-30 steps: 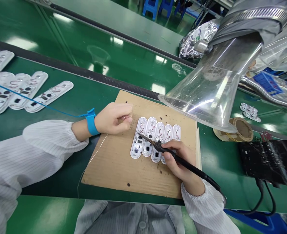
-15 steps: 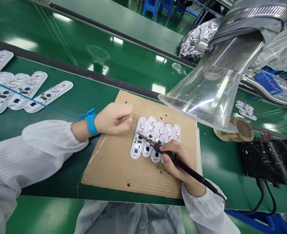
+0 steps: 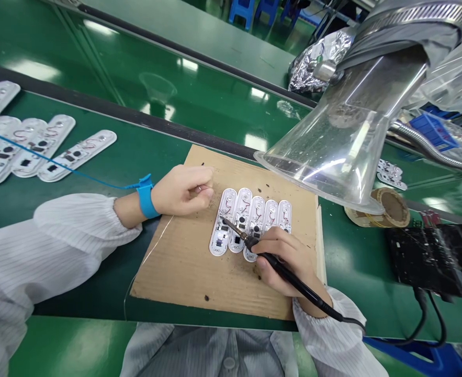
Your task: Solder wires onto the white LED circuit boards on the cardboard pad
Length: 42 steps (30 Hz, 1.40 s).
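Observation:
My right hand grips a soldering iron by its black handle. The iron's tip rests at or just over the leftmost white oblong circuit-board piece, near its middle. Several such pieces stand side by side in a row on a cardboard sheet; my right hand partly covers the ones on the right. My left hand is closed in a pinch left of the row, over the cardboard. A thin pale solder wire runs up under that hand; its end at the fingers is hardly visible. A blue wrist strap circles my left wrist.
A clear fume hood hangs over the cardboard's right rear. More board pieces lie at left, below a blue cord. At right are a cardboard-coloured roll and a black box with cables.
My right hand has shifted slightly left and its fingers have turned a little on the soldering iron. The iron's tip stays at the leftmost piece. My left hand has barely moved.

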Tool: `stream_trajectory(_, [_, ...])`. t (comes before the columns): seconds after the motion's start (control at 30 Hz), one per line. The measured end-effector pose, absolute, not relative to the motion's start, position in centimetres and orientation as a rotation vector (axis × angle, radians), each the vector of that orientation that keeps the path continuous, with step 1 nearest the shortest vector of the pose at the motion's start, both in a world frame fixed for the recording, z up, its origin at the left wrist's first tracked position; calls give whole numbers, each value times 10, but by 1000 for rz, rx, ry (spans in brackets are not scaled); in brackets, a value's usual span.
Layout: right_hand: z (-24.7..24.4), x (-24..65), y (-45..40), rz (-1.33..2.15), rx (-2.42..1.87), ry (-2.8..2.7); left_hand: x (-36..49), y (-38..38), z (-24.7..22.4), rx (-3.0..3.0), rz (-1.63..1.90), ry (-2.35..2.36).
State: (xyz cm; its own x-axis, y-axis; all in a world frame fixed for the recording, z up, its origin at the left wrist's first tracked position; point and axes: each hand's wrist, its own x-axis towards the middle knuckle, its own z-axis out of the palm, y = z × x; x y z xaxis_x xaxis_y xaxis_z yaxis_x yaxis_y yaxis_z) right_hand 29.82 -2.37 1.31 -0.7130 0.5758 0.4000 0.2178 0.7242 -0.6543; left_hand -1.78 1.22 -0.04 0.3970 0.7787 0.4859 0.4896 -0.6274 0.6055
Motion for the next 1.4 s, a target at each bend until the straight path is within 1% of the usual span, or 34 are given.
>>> stream_trajectory(0.23, [15,298,-21,756,-647,-2190,-18,12,-1,2282,1104,1087])
stream_trajectory(0.63, [15,303,-21,679,-784,-2146,-18,12,-2,2359,1093,1104])
stream_trajectory(0.87, [14,304,-21,681,-779,-2124,-18,11,1,2314,954,1223])
stream_trajectory(1.4, [13,301,-19,690,-751,-2208,-17,12,1,2295,962,1196])
